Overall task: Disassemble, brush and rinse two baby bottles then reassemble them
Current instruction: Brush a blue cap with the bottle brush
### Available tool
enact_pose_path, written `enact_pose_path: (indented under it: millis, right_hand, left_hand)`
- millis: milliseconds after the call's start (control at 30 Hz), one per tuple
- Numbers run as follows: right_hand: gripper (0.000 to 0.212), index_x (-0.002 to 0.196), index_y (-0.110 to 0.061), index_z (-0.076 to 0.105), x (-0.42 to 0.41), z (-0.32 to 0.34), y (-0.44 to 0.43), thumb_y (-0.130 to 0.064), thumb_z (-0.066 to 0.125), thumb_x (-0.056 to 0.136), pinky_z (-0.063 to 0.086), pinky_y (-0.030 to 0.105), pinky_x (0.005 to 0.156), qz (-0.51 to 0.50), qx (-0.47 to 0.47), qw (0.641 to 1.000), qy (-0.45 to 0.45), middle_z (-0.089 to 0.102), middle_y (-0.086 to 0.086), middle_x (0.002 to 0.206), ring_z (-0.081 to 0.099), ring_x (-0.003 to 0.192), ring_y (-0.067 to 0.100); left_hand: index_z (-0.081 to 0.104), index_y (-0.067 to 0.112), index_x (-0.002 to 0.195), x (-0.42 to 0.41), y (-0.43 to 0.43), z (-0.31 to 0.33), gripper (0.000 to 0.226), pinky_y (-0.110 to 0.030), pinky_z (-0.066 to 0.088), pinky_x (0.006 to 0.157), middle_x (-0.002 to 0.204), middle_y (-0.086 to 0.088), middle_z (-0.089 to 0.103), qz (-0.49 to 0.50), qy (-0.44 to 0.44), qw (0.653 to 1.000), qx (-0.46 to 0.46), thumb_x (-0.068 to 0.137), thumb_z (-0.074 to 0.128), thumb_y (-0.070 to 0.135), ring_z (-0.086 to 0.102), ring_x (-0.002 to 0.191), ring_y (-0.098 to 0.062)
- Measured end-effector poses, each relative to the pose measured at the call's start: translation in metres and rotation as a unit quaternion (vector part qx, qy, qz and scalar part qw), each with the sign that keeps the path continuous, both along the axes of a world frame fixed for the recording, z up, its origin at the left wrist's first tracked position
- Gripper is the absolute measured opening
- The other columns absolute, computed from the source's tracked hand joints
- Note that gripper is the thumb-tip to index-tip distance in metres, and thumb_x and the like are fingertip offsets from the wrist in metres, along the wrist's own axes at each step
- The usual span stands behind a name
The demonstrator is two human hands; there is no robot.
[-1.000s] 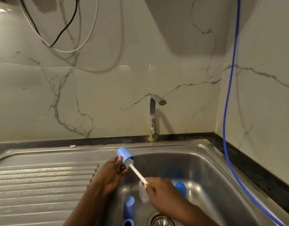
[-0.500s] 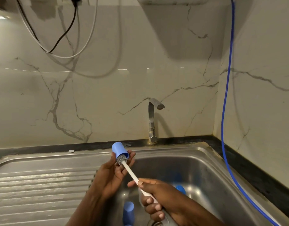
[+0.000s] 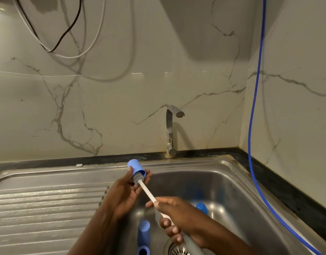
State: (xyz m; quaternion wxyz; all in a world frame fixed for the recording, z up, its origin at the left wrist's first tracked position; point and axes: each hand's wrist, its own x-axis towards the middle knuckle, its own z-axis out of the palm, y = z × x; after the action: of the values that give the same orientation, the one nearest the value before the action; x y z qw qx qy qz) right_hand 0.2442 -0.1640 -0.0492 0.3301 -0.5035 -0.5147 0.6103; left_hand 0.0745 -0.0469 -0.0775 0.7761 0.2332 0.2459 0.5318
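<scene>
My left hand (image 3: pixel 124 194) holds a small blue bottle cap (image 3: pixel 136 167) over the sink's left rim, its open end turned toward me. My right hand (image 3: pixel 178 216) grips the white handle of a bottle brush (image 3: pixel 146 191), whose grey bristle head sits at the cap's mouth. In the basin below lie more blue parts: a blue cap (image 3: pixel 144 231) on its side, a blue ring (image 3: pixel 143 251) at the bottom edge, and another blue piece (image 3: pixel 201 207) to the right. A clear bottle behind my right hand is mostly hidden.
The steel sink (image 3: pixel 232 183) has a ribbed drainboard (image 3: pixel 44 208) on the left and a drain strainer (image 3: pixel 176 250) at the bottom. The tap (image 3: pixel 170 129) stands at the back, not running. A blue hose (image 3: pixel 254 126) hangs down the right wall.
My right hand slid down the brush handle to a fuller grip. The cap and left hand stayed at the sink's left rim, with the brush head still at the cap's mouth.
</scene>
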Motion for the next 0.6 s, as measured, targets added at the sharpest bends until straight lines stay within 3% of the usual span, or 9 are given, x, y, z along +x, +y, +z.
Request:
enact_pose_path:
  millis: [67,167,200,267,333,400,500,567,600]
  right_hand:
    - [0.030,0.122,-0.016,0.060,0.002,0.012,-0.003,-0.029,0.039,0.105,0.025,0.014,0.035,0.034,-0.097,0.982,0.158,0.034,-0.002,0.058,0.027,0.041,0.004]
    - [0.032,0.123,-0.014,0.060,0.001,0.017,-0.001,-0.027,0.037,0.104,0.023,0.014,0.034,0.038,-0.106,0.975,0.192,0.033,-0.001,0.058,0.026,0.039,0.003]
    - [0.030,0.121,-0.016,0.060,0.000,0.014,0.000,-0.027,0.037,0.105,0.025,0.015,0.034,0.018,-0.082,0.986,0.142,0.034,-0.001,0.058,0.028,0.039,0.004]
    - [0.028,0.116,-0.022,0.062,-0.002,0.000,0.004,-0.030,0.038,0.104,0.036,0.020,0.041,-0.039,0.051,0.994,-0.094,0.047,-0.001,0.062,0.041,0.043,0.008]
    - [0.030,0.116,-0.025,0.061,-0.002,-0.017,0.009,-0.035,0.037,0.101,0.050,0.029,0.069,-0.071,0.209,0.914,-0.341,0.063,-0.001,0.088,0.061,0.074,0.014]
    - [0.035,0.114,-0.024,0.059,0.000,-0.026,0.011,-0.039,0.034,0.096,0.048,0.033,0.085,-0.074,0.241,0.882,-0.398,0.064,0.002,0.106,0.060,0.096,0.022]
    - [0.028,0.104,-0.016,0.063,-0.006,-0.022,0.008,-0.030,0.040,0.098,0.050,0.033,0.067,-0.040,0.230,0.918,-0.320,0.060,0.002,0.083,0.057,0.070,0.018]
    - [0.026,0.107,-0.015,0.063,-0.006,-0.013,0.004,-0.027,0.041,0.101,0.040,0.024,0.042,-0.029,0.094,0.986,-0.132,0.048,0.001,0.064,0.042,0.046,0.011]
    - [0.027,0.111,-0.015,0.063,-0.004,-0.005,0.002,-0.027,0.040,0.103,0.032,0.019,0.037,-0.024,0.010,0.999,-0.025,0.042,0.000,0.059,0.035,0.041,0.008]
  left_hand:
    - [0.062,-0.010,0.123,-0.005,-0.003,0.003,0.069,-0.044,0.057,0.089,0.126,-0.026,0.062,-0.043,-0.074,0.995,0.042,0.067,0.088,0.021,0.066,0.110,-0.037]
    - [0.071,-0.003,0.109,-0.007,0.001,0.004,0.082,-0.042,0.061,0.080,0.105,-0.022,0.069,-0.066,-0.026,0.995,0.074,0.039,0.102,0.027,0.071,0.095,-0.032]
    - [0.067,-0.002,0.113,-0.005,0.003,0.002,0.084,-0.039,0.062,0.074,0.098,-0.020,0.069,-0.041,0.010,0.997,0.057,0.043,0.100,0.029,0.071,0.087,-0.030]
    - [0.057,0.002,0.127,-0.002,0.007,-0.002,0.057,-0.035,0.062,0.071,0.099,-0.020,0.069,0.027,0.074,0.996,0.038,0.079,0.079,0.023,0.069,0.089,-0.029]
    - [0.053,0.004,0.129,-0.001,0.010,-0.006,0.033,-0.038,0.060,0.081,0.110,-0.024,0.069,0.034,0.092,0.995,0.029,0.099,0.048,0.014,0.067,0.102,-0.034]
    - [0.052,-0.002,0.130,0.001,0.007,-0.005,0.042,-0.046,0.055,0.088,0.121,-0.029,0.064,0.005,0.065,0.998,-0.008,0.095,0.050,0.022,0.061,0.115,-0.040]
    - [0.049,-0.006,0.128,0.007,0.004,-0.001,0.056,-0.049,0.057,0.084,0.124,-0.032,0.061,-0.001,0.047,0.999,-0.011,0.087,0.060,0.032,0.063,0.113,-0.043]
    - [0.047,-0.008,0.131,0.008,0.002,0.001,0.059,-0.046,0.059,0.083,0.126,-0.032,0.060,-0.001,0.038,0.999,-0.003,0.084,0.063,0.023,0.067,0.106,-0.041]
    - [0.047,-0.009,0.132,0.007,0.001,0.002,0.059,-0.046,0.059,0.083,0.126,-0.031,0.059,-0.004,0.023,1.000,0.001,0.084,0.064,0.020,0.068,0.105,-0.040]
